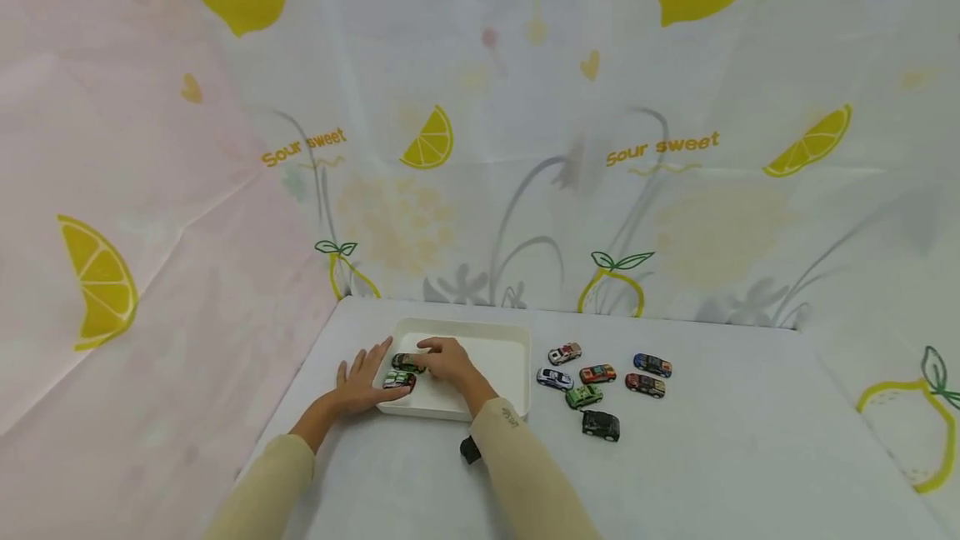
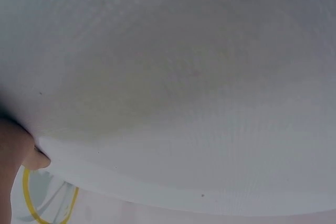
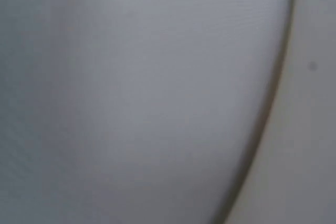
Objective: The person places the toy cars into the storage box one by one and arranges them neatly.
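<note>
A shallow white tray [image 1: 480, 330] stands on the table with two toy cars at its left end. One is a dark toy car [image 1: 400, 360]; just in front of it sits a white-and-green toy car [image 1: 397, 377]. My left hand [image 1: 358, 386] lies over the tray's left edge, fingers spread, thumb reaching along the near side of the white-and-green car. Inside the tray, my right hand [image 1: 448, 361] touches the dark car with an extended digit, while another finger stands out above it. In the left wrist view, only part of a hand [image 2: 13, 153] shows at the left edge.
Right of the tray stand several toy cars, among them a white one [image 1: 555, 378], a green one [image 1: 584, 395], a blue one [image 1: 652, 365] and a black one [image 1: 601, 425]. A black object [image 1: 469, 450] is partly covered by the right sleeve. Lemon-print cloth backs the table.
</note>
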`<action>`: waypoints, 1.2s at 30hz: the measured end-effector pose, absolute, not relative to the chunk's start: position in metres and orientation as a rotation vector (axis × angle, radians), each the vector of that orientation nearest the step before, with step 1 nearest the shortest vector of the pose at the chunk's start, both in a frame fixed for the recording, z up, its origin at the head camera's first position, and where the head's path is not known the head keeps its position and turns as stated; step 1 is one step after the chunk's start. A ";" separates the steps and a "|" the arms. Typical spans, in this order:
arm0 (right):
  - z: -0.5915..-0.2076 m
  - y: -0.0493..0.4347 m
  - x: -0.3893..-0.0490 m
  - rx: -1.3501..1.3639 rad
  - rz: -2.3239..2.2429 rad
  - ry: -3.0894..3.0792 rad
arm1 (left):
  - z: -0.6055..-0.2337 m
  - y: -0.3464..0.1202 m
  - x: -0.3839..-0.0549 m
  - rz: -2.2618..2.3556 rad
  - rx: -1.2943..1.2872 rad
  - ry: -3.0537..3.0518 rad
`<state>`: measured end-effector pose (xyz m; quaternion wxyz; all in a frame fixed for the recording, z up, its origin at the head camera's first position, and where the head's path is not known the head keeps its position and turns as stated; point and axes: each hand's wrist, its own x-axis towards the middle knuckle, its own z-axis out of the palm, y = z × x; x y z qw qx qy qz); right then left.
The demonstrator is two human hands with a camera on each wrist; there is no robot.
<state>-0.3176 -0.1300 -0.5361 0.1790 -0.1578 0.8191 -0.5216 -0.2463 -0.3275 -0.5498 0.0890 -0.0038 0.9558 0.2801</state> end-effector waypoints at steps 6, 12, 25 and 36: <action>-0.536 -0.127 -0.318 -0.461 -1.515 2.271 | -0.550 -0.328 -0.248 0.836 -0.020 2.847; -0.536 -0.124 -0.318 -0.500 -1.542 2.237 | -0.551 -0.329 -0.250 0.841 -0.020 2.839; -0.537 -0.120 -0.315 -0.475 -1.577 2.209 | -0.556 -0.328 -0.248 0.845 -0.028 2.842; -0.540 -0.121 -0.318 -0.434 -1.578 2.204 | -0.550 -0.327 -0.245 0.871 -0.007 2.839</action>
